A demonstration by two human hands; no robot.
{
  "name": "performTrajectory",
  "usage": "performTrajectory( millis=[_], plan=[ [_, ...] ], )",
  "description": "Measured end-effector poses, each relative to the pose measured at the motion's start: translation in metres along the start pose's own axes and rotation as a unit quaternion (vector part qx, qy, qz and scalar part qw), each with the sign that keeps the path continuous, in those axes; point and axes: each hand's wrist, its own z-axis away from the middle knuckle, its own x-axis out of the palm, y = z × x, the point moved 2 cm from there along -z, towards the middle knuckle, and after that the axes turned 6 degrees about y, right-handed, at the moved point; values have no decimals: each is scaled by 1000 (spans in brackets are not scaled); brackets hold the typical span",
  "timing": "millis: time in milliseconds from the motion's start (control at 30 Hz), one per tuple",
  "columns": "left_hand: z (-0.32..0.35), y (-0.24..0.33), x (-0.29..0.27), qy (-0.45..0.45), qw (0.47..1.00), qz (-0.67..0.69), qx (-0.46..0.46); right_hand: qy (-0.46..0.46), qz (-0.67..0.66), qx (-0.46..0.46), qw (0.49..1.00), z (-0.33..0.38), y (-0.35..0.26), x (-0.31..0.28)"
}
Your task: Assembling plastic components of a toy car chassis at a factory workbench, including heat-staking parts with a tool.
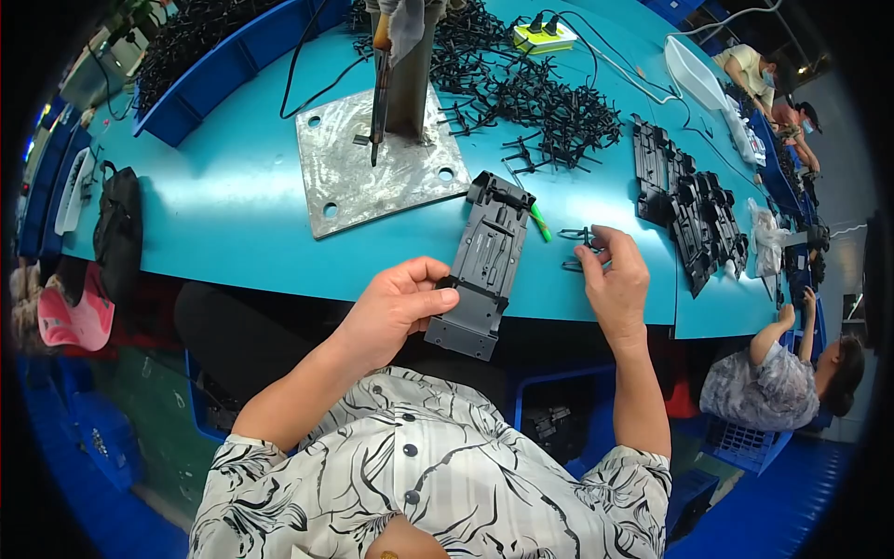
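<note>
My left hand (396, 303) grips a long black plastic chassis plate (486, 252) by its left edge near the lower end, thumb on top. The plate is tilted over the table's front edge, its moulded upper face showing. To the right of it, my right hand (618, 279) pinches a small thin black plastic part (575, 235) between thumb and fingers, just above the table. A second dark piece shows beside the thumb, but I cannot tell whether it is separate. A green pen-like tool (540, 224) lies next to the chassis plate.
A metal stand on a square steel base plate (340, 191) carries a pointed soldering-iron-like tool (379, 102). Behind lies a heap of small black parts (559, 116) and a yellow-green power strip (544, 37). More chassis plates (694, 214) lie at right. A co-worker (768, 382) sits at the right.
</note>
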Motion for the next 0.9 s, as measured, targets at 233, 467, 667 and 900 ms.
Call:
performTrajectory(
  millis=[233,467,667,900],
  plan=[
    [-2,-2,2,11,1000,-5,14,25,54,28,998,2,-4,-6],
    [-1,1,10,23,999,-26,32,11,-142,-54,988,2,-38,-12],
    [-4,-7,7,38,997,-31,54,-40,-186,-225,956,16,-82,3],
    [-3,-8,8,37,998,-20,51,-26,-181,-258,949,26,-80,15]
  ],
)
